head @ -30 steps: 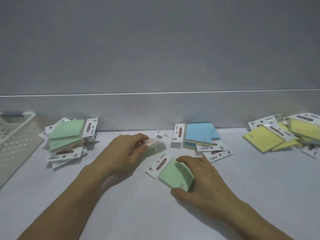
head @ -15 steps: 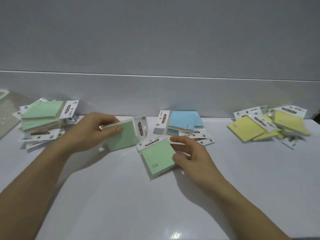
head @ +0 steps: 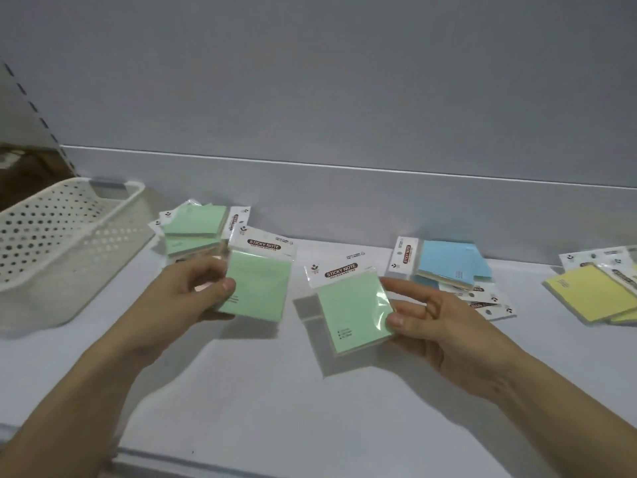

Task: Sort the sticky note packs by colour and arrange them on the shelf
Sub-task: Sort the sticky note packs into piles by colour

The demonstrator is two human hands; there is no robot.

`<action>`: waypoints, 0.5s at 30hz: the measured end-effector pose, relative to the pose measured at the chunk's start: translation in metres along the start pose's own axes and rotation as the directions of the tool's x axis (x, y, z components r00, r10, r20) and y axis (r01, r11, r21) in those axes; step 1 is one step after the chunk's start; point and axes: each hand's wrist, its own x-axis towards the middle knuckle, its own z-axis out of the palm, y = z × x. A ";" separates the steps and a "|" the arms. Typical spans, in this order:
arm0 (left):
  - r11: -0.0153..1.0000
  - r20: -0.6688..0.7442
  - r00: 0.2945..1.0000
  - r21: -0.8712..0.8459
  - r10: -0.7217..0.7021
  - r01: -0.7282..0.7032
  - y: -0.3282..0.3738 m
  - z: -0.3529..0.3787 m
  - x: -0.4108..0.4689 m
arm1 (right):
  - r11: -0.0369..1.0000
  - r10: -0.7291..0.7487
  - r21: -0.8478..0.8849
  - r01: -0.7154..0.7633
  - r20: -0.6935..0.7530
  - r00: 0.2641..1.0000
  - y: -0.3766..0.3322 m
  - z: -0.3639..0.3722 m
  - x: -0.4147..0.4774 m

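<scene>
Just right of the basket (head: 69, 236), the green stack (head: 193, 225) lies at the back of the shelf (head: 310, 408), just behind and left of the left hand (head: 186, 298), the nearer hand. That hand pinches a green pack (head: 258, 288), header card pointing away. A second green pack (head: 351, 312) is pinched likewise by the right hand (head: 434, 326). Half a second earlier this pack lay flat, and the left pack's header pointed right.

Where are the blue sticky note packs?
Head view: the pile of blue sticky note packs lies right of centre at the back of the white shelf, between the right hand and yellow packs.
</scene>
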 end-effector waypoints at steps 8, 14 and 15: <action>0.998 -0.375 0.925 -0.043 -0.060 0.047 -0.017 -0.064 -0.013 | 1.000 -0.020 0.012 0.020 -0.013 1.000 -0.007 0.092 0.088; 0.988 -0.516 0.850 -0.152 -0.108 0.033 -0.008 -0.080 0.003 | 0.994 -0.105 -0.012 0.104 -0.045 0.993 -0.020 0.153 0.156; 0.983 -0.518 0.847 -0.183 -0.122 0.030 -0.005 -0.079 0.007 | 0.994 -0.112 -0.022 0.111 -0.070 0.991 -0.021 0.160 0.166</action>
